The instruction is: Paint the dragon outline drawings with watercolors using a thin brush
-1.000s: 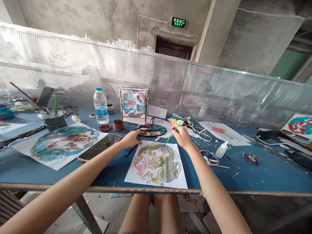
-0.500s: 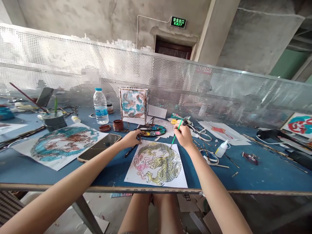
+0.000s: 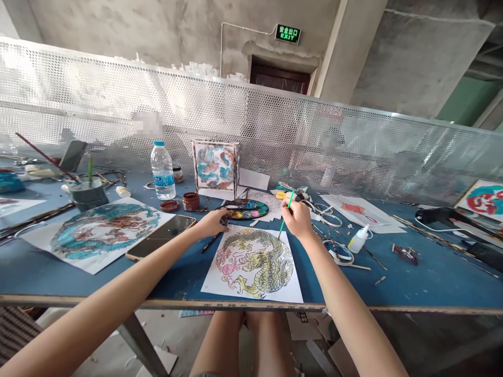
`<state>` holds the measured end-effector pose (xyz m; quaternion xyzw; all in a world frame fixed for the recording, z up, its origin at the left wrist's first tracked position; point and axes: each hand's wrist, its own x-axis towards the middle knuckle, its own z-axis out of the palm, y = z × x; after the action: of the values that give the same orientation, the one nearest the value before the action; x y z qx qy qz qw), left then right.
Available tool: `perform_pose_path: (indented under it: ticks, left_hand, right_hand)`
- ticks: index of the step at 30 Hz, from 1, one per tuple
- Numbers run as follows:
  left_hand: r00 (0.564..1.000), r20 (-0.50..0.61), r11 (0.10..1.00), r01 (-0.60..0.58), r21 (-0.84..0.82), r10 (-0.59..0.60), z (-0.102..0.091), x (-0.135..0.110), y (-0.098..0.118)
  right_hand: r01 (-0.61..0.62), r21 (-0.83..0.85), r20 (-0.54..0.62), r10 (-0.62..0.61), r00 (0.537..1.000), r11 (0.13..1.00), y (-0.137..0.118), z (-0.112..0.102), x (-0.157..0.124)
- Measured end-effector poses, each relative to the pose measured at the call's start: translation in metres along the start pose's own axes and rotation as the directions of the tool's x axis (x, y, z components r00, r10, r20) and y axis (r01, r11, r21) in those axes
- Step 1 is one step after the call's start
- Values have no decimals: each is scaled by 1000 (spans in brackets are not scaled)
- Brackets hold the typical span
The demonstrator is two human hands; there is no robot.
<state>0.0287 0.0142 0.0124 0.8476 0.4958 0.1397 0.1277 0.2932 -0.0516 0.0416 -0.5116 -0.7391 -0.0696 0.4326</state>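
My right hand [image 3: 297, 217] is closed round a thin green paintbrush [image 3: 290, 201]. The brush points down, its tip at the upper right of a dragon picture [image 3: 255, 264] on white paper. Yellow covers much of the dragon, with pink at the left; black outlines show. My left hand [image 3: 212, 223] is above the sheet's upper left corner, its fingers bent round the near left edge of a dark paint palette [image 3: 257, 208]. Several colours sit in the palette's wells. A dark stick [image 3: 211, 242] lies below that hand.
Left of the sheet lie a phone [image 3: 161, 238] and a blue-brown dragon painting [image 3: 106, 230]. Behind stand a water bottle [image 3: 162, 173], a brown paint jar [image 3: 190, 201] and a framed picture [image 3: 216, 166]. A glue bottle [image 3: 358, 240] and cable [image 3: 340, 254] are at right.
The brush tip has shifted slightly right and down along the dragon's upper edge, with my right hand tilting a little. My left hand stays at the palette.
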Motion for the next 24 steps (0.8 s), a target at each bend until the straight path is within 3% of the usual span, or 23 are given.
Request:
perform_pose_path:
  ticks: [6,13,24]
  left_hand:
    - [1000,-5,1000,-29,-3,29,2,2,-3]
    - [1000,-5,999,-28,35,28,1,3,-3]
    - [1000,-1,999,-31,39,31,-1,0,1]
  right_hand:
    - [16,35,36,-18,999,999,1,3,-1]
    - [-16,117,-131,31,991,993,0,8,-1]
    - [-13,103,108,1,994,995,8,24,1]
